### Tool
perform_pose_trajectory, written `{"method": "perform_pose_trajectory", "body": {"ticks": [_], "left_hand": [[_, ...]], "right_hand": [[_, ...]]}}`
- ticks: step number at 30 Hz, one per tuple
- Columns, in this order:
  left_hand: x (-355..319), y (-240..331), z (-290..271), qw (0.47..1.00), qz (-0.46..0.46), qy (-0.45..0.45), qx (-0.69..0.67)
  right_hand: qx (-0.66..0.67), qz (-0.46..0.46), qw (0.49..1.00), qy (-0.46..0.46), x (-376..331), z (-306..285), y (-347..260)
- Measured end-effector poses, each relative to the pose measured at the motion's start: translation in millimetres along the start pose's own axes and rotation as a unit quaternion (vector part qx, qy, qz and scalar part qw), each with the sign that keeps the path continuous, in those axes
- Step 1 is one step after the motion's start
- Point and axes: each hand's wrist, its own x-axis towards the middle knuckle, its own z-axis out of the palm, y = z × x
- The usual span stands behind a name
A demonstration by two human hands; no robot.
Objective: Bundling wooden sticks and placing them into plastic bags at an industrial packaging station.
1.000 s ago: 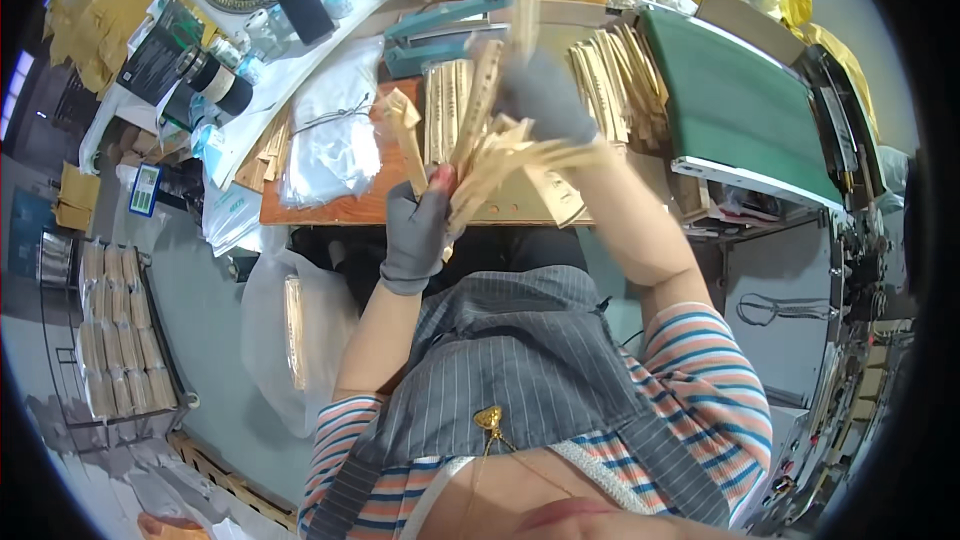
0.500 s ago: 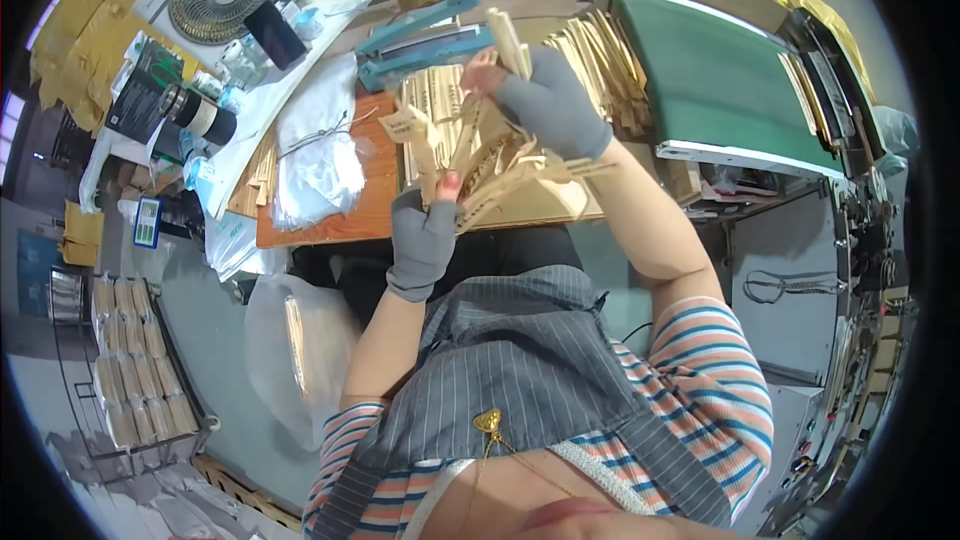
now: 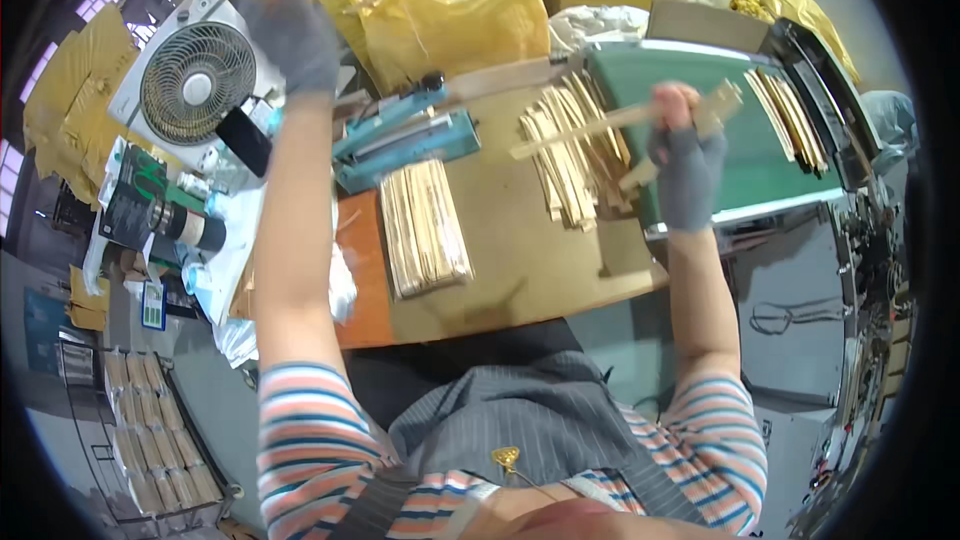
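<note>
My right hand (image 3: 690, 170), in a fingerless grey glove, is closed on thin flat tan strips (image 3: 605, 127) that stick out on both sides of the fist, above the edge of a green board. At the far upper left my left hand (image 3: 292, 35), gloved alike, is stretched out past the fan and smeared by motion. Blurred pale tan pieces show around its fingers; whether it grips them cannot be made out. On the table lies a bundle of tan strips (image 3: 425, 225) in clear wrap. A loose pile of similar strips (image 3: 560, 155) lies to its right.
A blue metal device with a lever (image 3: 410, 145) stands behind the bundle. To the left are a fan (image 3: 198, 80), a phone (image 3: 244, 138) and a dark bottle (image 3: 190, 223). The green board (image 3: 640, 70) borders the table's right. Yellow wrapped bales (image 3: 450, 15) stand behind.
My hands have parted: the left swung far up and left, the right moved right with strips in it. The crumpled strips between them have left the table's middle. The view has shifted.
</note>
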Motion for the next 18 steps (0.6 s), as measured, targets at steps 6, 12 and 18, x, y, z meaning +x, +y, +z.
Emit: {"method": "perform_pose_trajectory", "body": {"ticks": [6,12,18], "left_hand": [[39.2,-41.0,145.4,0.9,-0.227,-0.332,-0.167],[-53.5,153.5,7.5,0.836,-0.002,-0.283,-0.469],[-68.8,199.7,-69.7,0.264,-0.58,-0.239,-0.733]], "right_hand": [[0.017,0.016,0.999,0.036,-8.7,-23.6,9.9],[0.414,0.187,0.89,0.042,0.9,-56.8,61.0],[-0.075,0.195,0.971,-0.114,-36.6,-5.8,42.7]]}}
